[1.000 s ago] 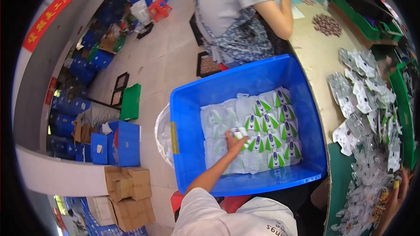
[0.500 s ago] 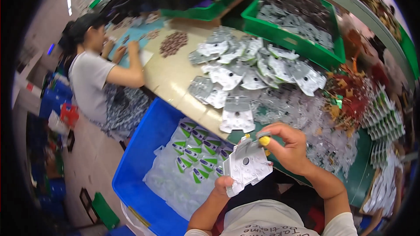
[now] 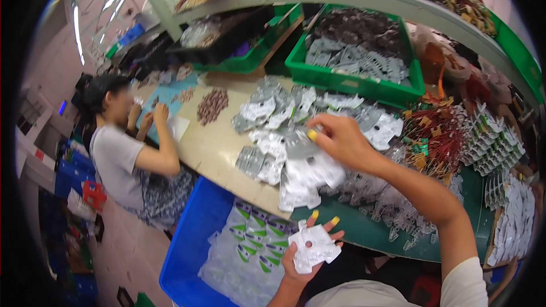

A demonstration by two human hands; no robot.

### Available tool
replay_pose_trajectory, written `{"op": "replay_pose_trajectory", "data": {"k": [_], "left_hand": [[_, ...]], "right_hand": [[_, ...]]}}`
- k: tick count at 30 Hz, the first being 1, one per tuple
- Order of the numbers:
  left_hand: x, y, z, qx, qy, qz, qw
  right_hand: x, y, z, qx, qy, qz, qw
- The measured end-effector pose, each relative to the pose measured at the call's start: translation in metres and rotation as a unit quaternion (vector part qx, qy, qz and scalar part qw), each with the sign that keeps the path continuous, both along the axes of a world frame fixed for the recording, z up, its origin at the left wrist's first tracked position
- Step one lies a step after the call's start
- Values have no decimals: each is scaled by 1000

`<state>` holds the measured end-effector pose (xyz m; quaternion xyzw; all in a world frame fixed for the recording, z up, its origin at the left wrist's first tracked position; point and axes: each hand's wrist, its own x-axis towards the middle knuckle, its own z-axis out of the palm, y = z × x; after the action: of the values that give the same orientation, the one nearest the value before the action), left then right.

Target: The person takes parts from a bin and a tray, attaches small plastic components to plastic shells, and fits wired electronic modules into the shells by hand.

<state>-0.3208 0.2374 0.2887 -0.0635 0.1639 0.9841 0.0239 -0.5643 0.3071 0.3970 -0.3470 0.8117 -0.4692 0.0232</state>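
Note:
My left hand holds a white moulded plastic piece with a round hole above the blue bin's right side. Its thumb lies along the piece's edge, and yellow covers show on two of its fingertips. Over the worktable, my right hand pinches the edge of a grey-and-white plastic piece, which is smeared by motion. That piece lies at the front of a heap of similar grey-and-white pieces. Part of the heap is hidden behind my right hand.
A blue bin holds bagged pieces with green and purple markings. Behind the heap stands a green crate of grey and dark parts. Clear plastic bits and red wires lie rightward. A co-worker sits at left.
My right hand has left the piece in my left hand and moved up to the heap, onto another piece. My left hand has lowered slightly, its fingers more spread. The view has tilted up.

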Motion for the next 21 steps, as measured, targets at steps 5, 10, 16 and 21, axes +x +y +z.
{"op": "replay_pose_trajectory", "data": {"k": [5, 10, 16, 21], "left_hand": [[-1, -9, -7, 4, -1, 23, 1000], [3, -29, -16, 31, -47, 63, 996], [-1, -22, -61, -24, -202, -16, 979], [-17, -6, -25, -111, -182, -5, 977]], "right_hand": [[-98, -49, -4, 24, 137, -41, 990], [-155, -15, 12, 90, 297, -105, 945], [-235, 18, 8, 222, 167, 69, 958], [-209, 44, 19, 250, 244, -80, 934]]}}
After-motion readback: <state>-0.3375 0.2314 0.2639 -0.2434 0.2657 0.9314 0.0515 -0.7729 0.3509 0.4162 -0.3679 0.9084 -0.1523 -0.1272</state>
